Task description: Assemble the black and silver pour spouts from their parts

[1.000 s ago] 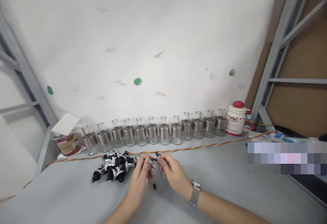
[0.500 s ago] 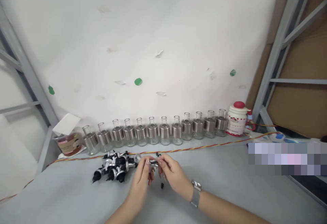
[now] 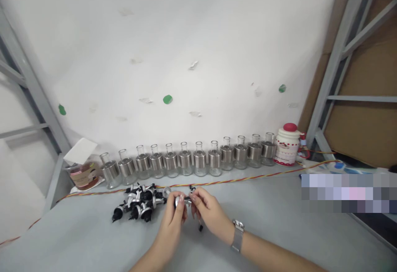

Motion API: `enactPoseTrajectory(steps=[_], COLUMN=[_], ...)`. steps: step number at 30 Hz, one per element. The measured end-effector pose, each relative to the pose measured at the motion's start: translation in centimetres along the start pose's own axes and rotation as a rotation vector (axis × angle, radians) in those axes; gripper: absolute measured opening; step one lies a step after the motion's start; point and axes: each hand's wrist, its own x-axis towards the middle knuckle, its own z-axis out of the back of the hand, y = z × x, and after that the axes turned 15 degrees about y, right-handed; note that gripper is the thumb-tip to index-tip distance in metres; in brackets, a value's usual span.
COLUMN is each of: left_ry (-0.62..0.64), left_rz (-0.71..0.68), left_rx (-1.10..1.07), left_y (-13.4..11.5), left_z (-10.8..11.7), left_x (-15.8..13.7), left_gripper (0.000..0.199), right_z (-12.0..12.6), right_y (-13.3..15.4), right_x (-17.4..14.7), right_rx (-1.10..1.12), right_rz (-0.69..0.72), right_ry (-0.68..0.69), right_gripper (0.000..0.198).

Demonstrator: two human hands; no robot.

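Over the middle of the grey table, my left hand is closed around a silver-and-black bottle pourer. My right hand meets it from the right, thumb and fingers pinching the pourer's narrow dark end. Fingers cover much of the part. A small black piece shows just below my right fingers; whether it joins the held part I cannot tell. Left of my hands lies a heap of similar silver-and-black pourers, stacked loosely on their sides.
Several glass bottles with metal sleeves line the wall. A twisted red-yellow cord runs along the table before them. A white jar with a red lid stands at the right end, a plastic tub at the left. Metal frames flank both sides.
My left hand has turned the pourer slightly, so its round silver face now shows between the fingers. The small black piece below has shifted a little right and down.
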Motion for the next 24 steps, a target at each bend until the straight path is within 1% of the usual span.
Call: enactPoseTrajectory(steps=[7,11,19,24], left_ry=[0.024,0.04,0.04,0.033], left_rz=[-0.033,-0.048,-0.053,-0.027], left_rx=[0.044,0.07,0.116,0.129], left_y=[0.17,0.05,0.36,-0.19], left_z=[0.41,0.65,0.74,0.51], left_x=[0.0,-0.05,0.09,-0.19], left_gripper=[0.023,0.021,0.02,0.022], right_z=[-0.01,-0.12,-0.57,-0.54], right_y=[0.36,0.46,0.6,0.88], right_x=[-0.13,-0.1,-0.37,-0.62], right_rx=[-0.042,-0.026,-0.034,-0.073], right_rz=[-0.012,-0.031,-0.017,0.006], right_ry=[0.012,0.031,-0.013,-0.022], right_gripper=[0.027,0.027,0.028,0.027])
